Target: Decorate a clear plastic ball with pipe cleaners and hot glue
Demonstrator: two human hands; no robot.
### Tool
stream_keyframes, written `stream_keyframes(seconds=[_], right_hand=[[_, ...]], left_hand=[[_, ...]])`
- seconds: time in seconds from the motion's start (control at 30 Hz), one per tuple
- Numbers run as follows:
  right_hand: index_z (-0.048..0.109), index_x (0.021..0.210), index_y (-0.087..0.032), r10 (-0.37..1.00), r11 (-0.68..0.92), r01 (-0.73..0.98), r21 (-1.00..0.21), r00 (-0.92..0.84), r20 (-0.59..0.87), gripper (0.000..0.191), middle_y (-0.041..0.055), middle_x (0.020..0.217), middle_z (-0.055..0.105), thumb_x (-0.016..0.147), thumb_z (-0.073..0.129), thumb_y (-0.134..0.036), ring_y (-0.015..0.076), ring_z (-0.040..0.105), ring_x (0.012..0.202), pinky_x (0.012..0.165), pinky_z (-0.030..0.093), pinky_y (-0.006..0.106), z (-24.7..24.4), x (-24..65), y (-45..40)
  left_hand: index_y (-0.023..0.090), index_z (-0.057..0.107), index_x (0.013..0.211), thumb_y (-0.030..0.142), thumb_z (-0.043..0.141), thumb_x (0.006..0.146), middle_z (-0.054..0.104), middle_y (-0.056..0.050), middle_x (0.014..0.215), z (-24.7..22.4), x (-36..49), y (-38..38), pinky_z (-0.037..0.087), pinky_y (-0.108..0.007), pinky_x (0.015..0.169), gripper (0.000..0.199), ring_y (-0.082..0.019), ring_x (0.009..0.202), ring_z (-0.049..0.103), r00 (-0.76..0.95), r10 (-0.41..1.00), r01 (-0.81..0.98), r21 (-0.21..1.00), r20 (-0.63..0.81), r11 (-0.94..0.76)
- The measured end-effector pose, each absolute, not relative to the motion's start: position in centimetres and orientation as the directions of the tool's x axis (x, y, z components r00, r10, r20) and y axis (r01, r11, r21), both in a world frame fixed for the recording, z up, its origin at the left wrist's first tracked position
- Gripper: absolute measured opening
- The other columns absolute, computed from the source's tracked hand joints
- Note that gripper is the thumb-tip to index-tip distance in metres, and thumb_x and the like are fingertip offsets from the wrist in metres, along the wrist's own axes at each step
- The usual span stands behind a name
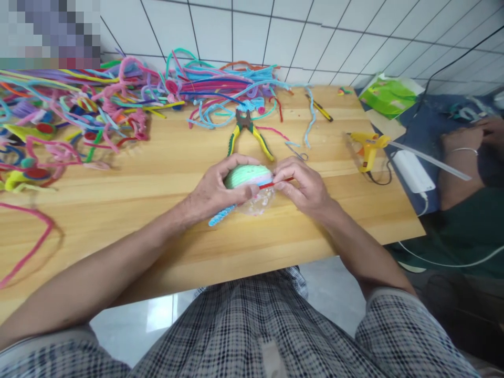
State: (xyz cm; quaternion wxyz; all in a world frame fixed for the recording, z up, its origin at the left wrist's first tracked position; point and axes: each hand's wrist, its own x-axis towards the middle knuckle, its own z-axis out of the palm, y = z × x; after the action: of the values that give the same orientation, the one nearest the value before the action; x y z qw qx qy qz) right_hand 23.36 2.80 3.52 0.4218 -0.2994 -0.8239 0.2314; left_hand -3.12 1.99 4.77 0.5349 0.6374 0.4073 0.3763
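My left hand (220, 186) is wrapped round a clear plastic ball (255, 203) whose upper part is covered in rows of mint-green pipe cleaner (246, 174). Below the green runs a pale pink and blue band. A red pipe cleaner (266, 185) lies along the edge of that band, and my left thumb presses near its end. The fingers of my right hand (301, 184) pinch the same red strip at the ball's right side. A light-blue fuzzy piece (221, 216) sticks out below my left hand; where it attaches is hidden.
Yellow-green pliers (246, 128) lie just beyond the ball, with small scissors (297, 151) beside them. Heaps of coloured pipe cleaners (220, 84) cover the back left. A yellow cutter (319, 108) and glue gun (369, 149) lie right. Another person's arm (464, 157) is at far right.
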Motion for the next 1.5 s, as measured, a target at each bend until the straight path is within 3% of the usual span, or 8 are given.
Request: stream_keyframes(seconds=[0.17,0.4,0.63,0.73,0.87,1.17,1.3,1.5], right_hand=[[0.071,0.096,-0.028,0.709,0.694,0.324,-0.642,-0.462,0.533,0.031,0.0058,0.099,0.080,0.114,0.065,-0.053,0.0242,0.075,0.097,0.091,0.061,0.045,3.9,23.3,2.6],[0.075,0.098,-0.027,0.761,0.619,0.305,-0.723,-0.457,0.459,0.031,0.0037,0.098,0.080,0.110,0.073,-0.055,0.0215,0.074,0.093,0.089,0.060,0.039,5.4,23.4,2.2],[0.078,0.115,-0.029,0.879,0.410,0.238,-0.880,-0.361,0.312,0.050,0.0041,0.117,0.081,0.091,0.091,-0.070,0.0233,0.076,0.106,0.094,0.066,0.038,7.9,22.7,3.4],[0.078,0.126,-0.030,0.881,0.277,0.194,-0.941,-0.442,0.168,0.058,0.0058,0.130,0.082,0.088,0.092,-0.072,0.0255,0.077,0.113,0.092,0.067,0.038,8.5,22.5,4.5],[0.079,0.133,-0.030,0.836,0.087,0.115,-0.990,-0.548,0.010,0.061,0.0056,0.123,0.086,0.089,0.090,-0.071,0.0265,0.082,0.103,0.081,0.068,0.039,8.4,22.4,5.0],[0.078,0.128,-0.028,0.910,0.079,0.134,-0.988,-0.414,0.017,0.061,0.0039,0.119,0.086,0.081,0.101,-0.058,0.0210,0.081,0.099,0.084,0.066,0.033,8.4,23.2,3.3],[0.075,0.132,-0.027,0.919,0.106,0.136,-0.985,-0.391,0.045,0.064,0.0078,0.133,0.084,0.082,0.101,-0.058,0.0236,0.082,0.109,0.088,0.067,0.034,8.0,23.1,2.7],[0.067,0.142,-0.031,0.948,0.096,0.067,-0.993,-0.309,0.071,0.082,0.0093,0.139,0.084,0.074,0.105,-0.058,0.0263,0.083,0.114,0.095,0.070,0.041,6.9,22.6,2.7]], left_hand=[[0.021,0.077,0.128,0.058,0.098,0.078,0.082,-0.010,0.126,4.6,-3.2,2.2,0.063,-0.036,0.097,0.066,-0.027,0.112,0.076,0.399,0.916,0.065,0.995,0.041,-0.073],[0.021,0.075,0.130,0.061,0.097,0.080,0.082,-0.010,0.127,5.0,-3.3,2.4,0.063,-0.036,0.096,0.068,-0.027,0.111,0.077,0.438,0.899,0.053,0.997,0.021,-0.049],[0.023,0.070,0.132,0.077,0.092,0.079,0.078,-0.010,0.137,6.0,-3.5,2.2,0.062,-0.039,0.105,0.079,-0.031,0.124,0.074,0.401,0.911,-0.036,0.995,0.098,-0.092],[0.025,0.069,0.136,0.077,0.091,0.080,0.076,-0.011,0.145,6.1,-3.4,1.9,0.061,-0.042,0.111,0.079,-0.032,0.132,0.071,0.386,0.912,-0.097,0.989,0.140,-0.111],[0.026,0.065,0.148,0.073,0.092,0.081,0.072,-0.012,0.153,5.3,-2.9,1.4,0.060,-0.044,0.115,0.085,-0.034,0.138,0.069,0.397,0.901,-0.169,0.978,0.178,-0.119],[0.027,0.063,0.160,0.052,0.084,0.091,0.066,-0.012,0.163,5.2,-2.3,1.0,0.053,-0.051,0.127,0.076,-0.036,0.148,0.063,0.484,0.838,-0.023,0.961,0.251,-0.275],[0.025,0.062,0.161,0.045,0.080,0.092,0.068,-0.013,0.162,5.3,-2.1,0.8,0.048,-0.053,0.131,0.075,-0.035,0.147,0.064,0.477,0.839,0.070,0.941,0.261,-0.332],[0.024,0.066,0.151,0.045,0.078,0.092,0.072,-0.013,0.153,5.4,-1.8,0.2,0.056,-0.051,0.121,0.063,-0.034,0.139,0.068,0.391,0.880,0.086,0.941,0.270,-0.327]])
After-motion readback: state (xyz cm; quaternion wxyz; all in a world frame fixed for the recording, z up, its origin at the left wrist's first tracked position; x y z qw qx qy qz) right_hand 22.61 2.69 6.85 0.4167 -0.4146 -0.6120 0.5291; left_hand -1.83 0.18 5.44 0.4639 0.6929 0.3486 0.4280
